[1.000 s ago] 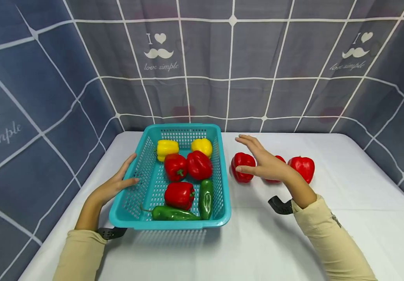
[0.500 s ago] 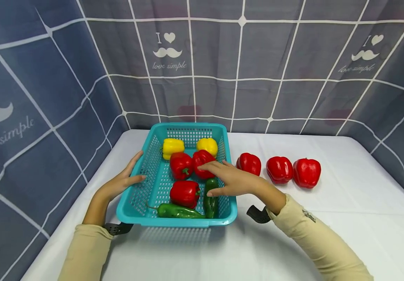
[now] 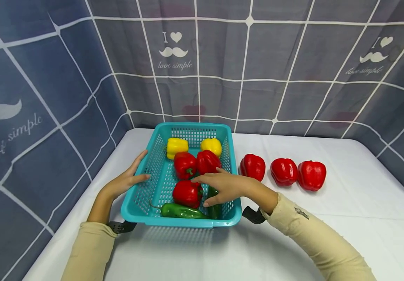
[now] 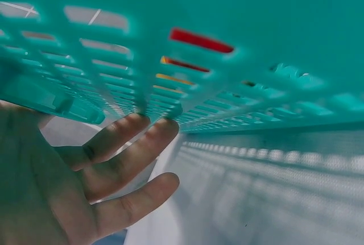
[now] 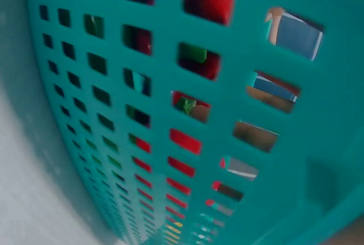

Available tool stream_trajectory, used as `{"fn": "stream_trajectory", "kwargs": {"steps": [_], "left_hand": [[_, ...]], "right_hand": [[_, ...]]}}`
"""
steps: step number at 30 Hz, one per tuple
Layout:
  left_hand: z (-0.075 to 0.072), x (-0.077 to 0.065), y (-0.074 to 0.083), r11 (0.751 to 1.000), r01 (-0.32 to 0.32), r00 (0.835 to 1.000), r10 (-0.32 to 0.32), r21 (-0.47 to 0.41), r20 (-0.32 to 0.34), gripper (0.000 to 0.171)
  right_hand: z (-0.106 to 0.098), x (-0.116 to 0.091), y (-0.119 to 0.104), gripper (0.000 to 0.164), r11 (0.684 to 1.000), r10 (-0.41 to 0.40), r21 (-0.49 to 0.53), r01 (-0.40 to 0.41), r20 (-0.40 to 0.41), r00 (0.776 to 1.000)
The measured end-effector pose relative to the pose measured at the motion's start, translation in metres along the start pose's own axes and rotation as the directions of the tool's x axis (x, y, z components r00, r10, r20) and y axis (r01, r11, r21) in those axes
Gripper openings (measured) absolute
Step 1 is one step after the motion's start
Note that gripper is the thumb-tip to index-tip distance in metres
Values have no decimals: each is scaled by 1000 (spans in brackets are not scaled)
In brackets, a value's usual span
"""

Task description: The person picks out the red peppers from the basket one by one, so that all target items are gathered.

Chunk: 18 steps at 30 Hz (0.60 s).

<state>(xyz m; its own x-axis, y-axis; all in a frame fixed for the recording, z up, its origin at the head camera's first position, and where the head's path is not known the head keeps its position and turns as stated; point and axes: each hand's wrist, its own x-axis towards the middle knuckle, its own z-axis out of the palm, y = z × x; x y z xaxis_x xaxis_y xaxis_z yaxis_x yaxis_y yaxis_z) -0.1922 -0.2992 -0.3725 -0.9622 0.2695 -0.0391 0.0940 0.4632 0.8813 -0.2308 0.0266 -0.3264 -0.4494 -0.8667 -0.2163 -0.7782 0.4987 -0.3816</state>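
A turquoise basket [image 3: 128,210] holds two yellow bell peppers [image 3: 177,147], three red bell peppers [image 3: 187,193] and two long green peppers [image 3: 180,210]. At its left side my left hand [image 3: 123,182] rests with the thumb over the rim. In the left wrist view, straight fingers [image 4: 128,165] reach up to the slotted outer wall. My right hand [image 3: 227,188] hangs over the basket's right part, fingers spread and holding nothing. Its fingertips overlap the front red pepper, and it partly hides the right-hand green pepper [image 3: 214,210].
Three more red bell peppers [image 3: 253,167] stand in a row on the white table [image 3: 363,218], right of the basket. A dark checked cloth [image 3: 275,50] rises at the back and sides. Through the right wrist view runs the slotted basket wall [image 5: 227,40].
My right hand has moved left, from above the red peppers on the table to over the basket, then a little nearer me. The left hand keeps its place; the whole view has shifted.
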Motion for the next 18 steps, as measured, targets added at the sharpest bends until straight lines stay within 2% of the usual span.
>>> {"fn": "stream_trajectory", "kwargs": {"steps": [8, 18], "left_hand": [[0, 1, -1, 1000, -7, 1000, 7, -10, 3, 83], [0, 1, 0, 1000, -6, 1000, 6, -13, 9, 83]], "right_hand": [[-8, 12, -6, 74, 999, 20, -27, -17, 110, 994], [-12, 29, -6, 86, 997, 56, -67, -43, 203, 978]]}}
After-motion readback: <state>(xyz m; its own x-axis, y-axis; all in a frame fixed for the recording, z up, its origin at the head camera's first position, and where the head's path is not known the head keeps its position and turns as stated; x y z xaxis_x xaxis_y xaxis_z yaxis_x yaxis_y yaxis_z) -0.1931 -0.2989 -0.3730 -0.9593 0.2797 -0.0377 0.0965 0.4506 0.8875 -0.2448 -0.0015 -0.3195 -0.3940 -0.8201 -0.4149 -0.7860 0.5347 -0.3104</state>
